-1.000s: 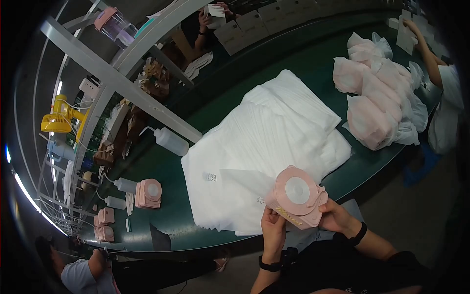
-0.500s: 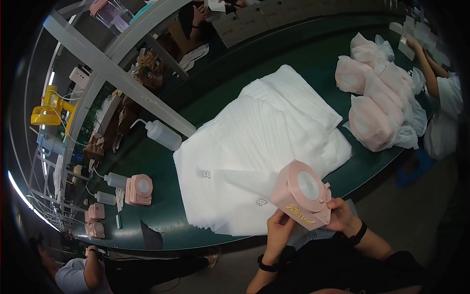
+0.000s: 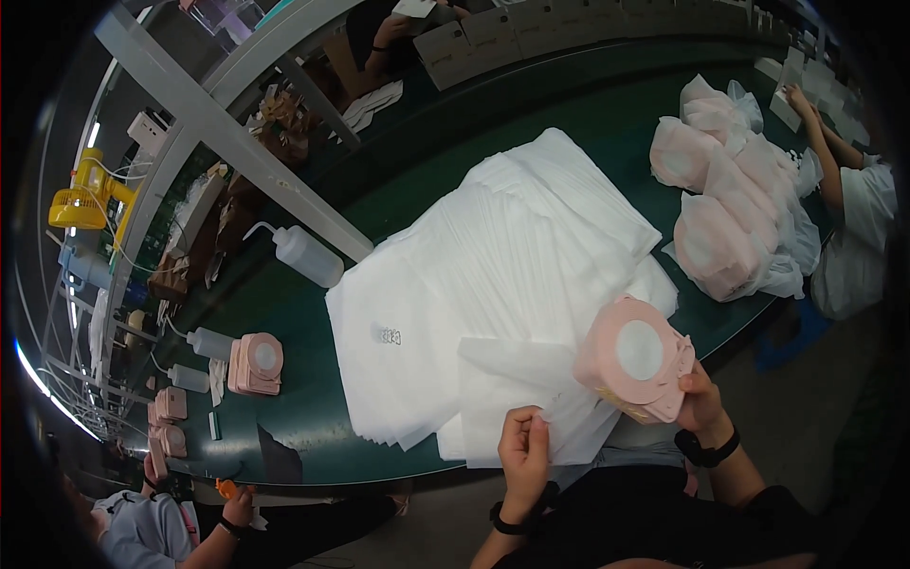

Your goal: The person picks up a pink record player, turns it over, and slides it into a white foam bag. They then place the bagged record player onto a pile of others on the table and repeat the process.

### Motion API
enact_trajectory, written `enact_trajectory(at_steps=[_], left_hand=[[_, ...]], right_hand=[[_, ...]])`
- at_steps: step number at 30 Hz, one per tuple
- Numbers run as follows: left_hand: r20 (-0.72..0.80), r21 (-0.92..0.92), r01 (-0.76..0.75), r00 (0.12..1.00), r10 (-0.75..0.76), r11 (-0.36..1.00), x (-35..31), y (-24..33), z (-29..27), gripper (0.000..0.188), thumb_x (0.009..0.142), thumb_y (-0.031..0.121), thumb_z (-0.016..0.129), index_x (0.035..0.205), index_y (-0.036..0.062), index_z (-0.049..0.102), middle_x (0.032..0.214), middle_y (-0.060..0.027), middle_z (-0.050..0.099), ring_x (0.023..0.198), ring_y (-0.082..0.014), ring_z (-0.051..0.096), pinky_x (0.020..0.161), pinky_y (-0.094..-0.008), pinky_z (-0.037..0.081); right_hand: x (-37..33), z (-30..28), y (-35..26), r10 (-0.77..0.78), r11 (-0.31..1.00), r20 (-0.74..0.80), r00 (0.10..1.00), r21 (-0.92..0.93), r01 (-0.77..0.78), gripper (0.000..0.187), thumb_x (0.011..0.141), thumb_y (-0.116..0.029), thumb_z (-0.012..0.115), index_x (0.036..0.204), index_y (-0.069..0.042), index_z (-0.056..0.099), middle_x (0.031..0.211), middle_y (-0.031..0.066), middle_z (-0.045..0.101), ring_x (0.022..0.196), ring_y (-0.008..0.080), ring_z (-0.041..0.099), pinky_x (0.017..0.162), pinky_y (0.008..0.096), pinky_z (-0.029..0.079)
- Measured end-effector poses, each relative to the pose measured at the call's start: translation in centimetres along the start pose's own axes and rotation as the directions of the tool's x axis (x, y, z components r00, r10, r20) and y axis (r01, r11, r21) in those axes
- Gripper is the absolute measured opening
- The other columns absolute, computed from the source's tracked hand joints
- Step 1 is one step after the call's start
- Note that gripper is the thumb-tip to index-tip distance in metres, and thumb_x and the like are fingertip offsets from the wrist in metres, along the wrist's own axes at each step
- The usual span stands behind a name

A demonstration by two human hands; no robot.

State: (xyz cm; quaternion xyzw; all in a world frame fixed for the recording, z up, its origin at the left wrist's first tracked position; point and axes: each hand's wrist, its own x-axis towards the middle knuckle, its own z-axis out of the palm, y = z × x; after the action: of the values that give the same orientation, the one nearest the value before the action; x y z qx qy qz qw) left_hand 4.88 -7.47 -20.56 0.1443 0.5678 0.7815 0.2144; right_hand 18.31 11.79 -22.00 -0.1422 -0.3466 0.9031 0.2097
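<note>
In my right hand (image 3: 703, 410) is a pink camera-shaped device (image 3: 637, 358) with a round pale disc on its front, gripped by its right side. It hovers, tilted, over the near right part of a fanned stack of translucent white plastic bags (image 3: 512, 256). My left hand (image 3: 524, 450) pinches the near edge of one loose bag (image 3: 507, 384) between thumb and fingers. That bag lies skewed over the stack, and its right part passes beneath the device.
Bagged pink devices (image 3: 725, 213) are heaped at the right, near a co-worker's arm (image 3: 825, 156). Unbagged devices (image 3: 256, 363) and squeeze bottles (image 3: 308, 256) stand at the left. A grey metal post (image 3: 237, 142) crosses the green bench (image 3: 355, 465). Another person (image 3: 142, 531) works at lower left.
My left hand has let go of the device and now pinches a bag, pulled toward me. My right hand has moved the device right and turned it. The lower-left person's hands have come up, holding things.
</note>
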Motion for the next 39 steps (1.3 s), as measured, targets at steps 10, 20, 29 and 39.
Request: enact_trajectory(at_steps=[10, 20, 29, 39], left_hand=[[0.042, 0.123, -0.018, 0.999, 0.013, 0.992, 0.5, 0.7, 0.9, 0.009, 0.090, 0.007, 0.053, 0.097, 0.0009, 0.055, 0.065, 0.0078, 0.045, 0.055, 0.0009, 0.032, 0.050, -0.0164, 0.023], [0.131, 0.248, -0.175, 0.981, 0.146, 0.953, 0.6, -0.5, 4.6, 0.010, 0.089, 0.008, 0.053, 0.095, 0.0009, 0.054, 0.083, -0.0003, 0.052, 0.071, -0.0058, 0.045, 0.064, -0.0187, 0.035], [-0.025, -0.158, 0.183, 0.982, -0.189, 0.970, 0.7, 0.0, 7.0, 0.009, 0.090, 0.010, 0.053, 0.092, 0.0015, 0.056, 0.085, -0.0012, 0.053, 0.075, -0.0064, 0.048, 0.068, -0.0197, 0.039], [0.026, 0.463, -0.079, 0.997, 0.076, 0.883, -0.8, 1.7, 10.3, 0.008, 0.088, 0.008, 0.056, 0.089, 0.0001, 0.055, 0.080, -0.0006, 0.053, 0.069, -0.0058, 0.047, 0.065, -0.0184, 0.038]], right_hand=[[-3.6, -2.9, -2.7, 0.303, 0.902, 0.275, 0.912, 0.227, -0.368, 0.076, 0.065, -0.018, 0.069, 0.129, 0.006, 0.035, 0.121, 0.0218, 0.051, 0.108, 0.0275, 0.055, 0.093, 0.0362, 0.045], [-5.0, -4.5, -2.0, 0.386, 0.736, 0.438, 0.812, 0.384, -0.557, 0.075, 0.075, -0.026, 0.070, 0.131, 0.007, 0.033, 0.123, 0.0201, 0.050, 0.107, 0.0272, 0.056, 0.091, 0.0367, 0.046], [-3.7, -2.6, -3.7, 0.379, 0.908, 0.063, 0.923, 0.170, -0.384, 0.063, 0.084, -0.022, 0.063, 0.134, -0.001, 0.031, 0.128, 0.0158, 0.047, 0.113, 0.0240, 0.052, 0.086, 0.0348, 0.049], [-1.6, -2.0, -5.7, -0.157, 0.486, 0.484, 0.861, -0.721, 0.494, 0.064, 0.081, -0.015, 0.065, 0.134, -0.005, 0.031, 0.118, 0.0122, 0.052, 0.097, 0.0239, 0.060, 0.078, 0.0342, 0.053]])
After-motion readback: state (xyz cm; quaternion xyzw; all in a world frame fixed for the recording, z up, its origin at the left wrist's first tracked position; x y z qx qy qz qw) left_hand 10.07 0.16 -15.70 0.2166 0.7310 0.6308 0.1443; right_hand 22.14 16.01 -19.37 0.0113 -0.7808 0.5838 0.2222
